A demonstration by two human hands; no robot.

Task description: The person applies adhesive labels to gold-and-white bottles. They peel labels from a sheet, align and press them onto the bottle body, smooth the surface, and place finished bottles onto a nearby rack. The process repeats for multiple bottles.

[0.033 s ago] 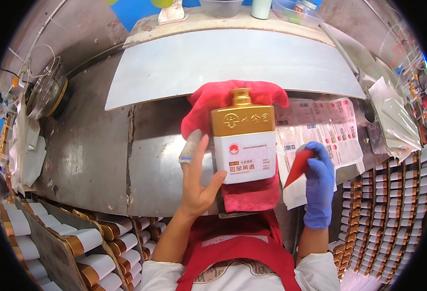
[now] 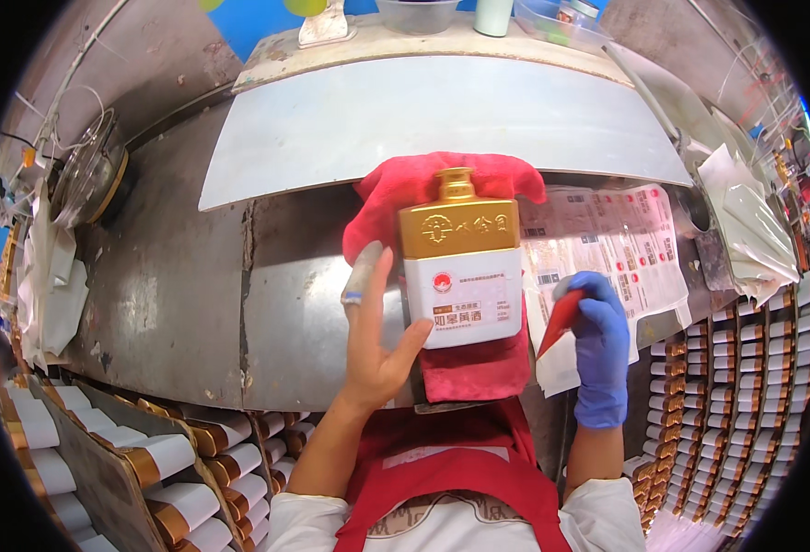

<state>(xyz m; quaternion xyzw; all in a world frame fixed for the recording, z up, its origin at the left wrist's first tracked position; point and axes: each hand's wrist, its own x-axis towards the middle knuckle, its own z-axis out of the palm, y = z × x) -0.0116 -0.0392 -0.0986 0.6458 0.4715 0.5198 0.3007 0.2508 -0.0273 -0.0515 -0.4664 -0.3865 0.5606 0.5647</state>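
A flat-sided bottle (image 2: 465, 294), gold at the shoulder and neck and white below, lies face up on a pink-red cloth (image 2: 474, 373). Along its left side is my left hand (image 2: 374, 354), bare except for a covering on one finger. The fingers are stretched out and the thumb tip is at the bottle's lower left edge. To the right of the bottle my right hand (image 2: 600, 354), in a blue glove, is closed around a flat, pointed red scraper (image 2: 560, 324). The scraper is apart from the bottle, above the label sheets.
Printed label sheets (image 2: 626, 244) lie right of the bottle. A pale board (image 2: 433, 115) spans the bench behind it. Racks of gold-and-white bottles (image 2: 175, 501) stand at lower left, with more bottles (image 2: 732, 405) at lower right. White backing paper (image 2: 750, 221) hangs at far right.
My right hand and the red scraper have shifted very slightly to the left. My left hand and the bottle are almost unchanged.
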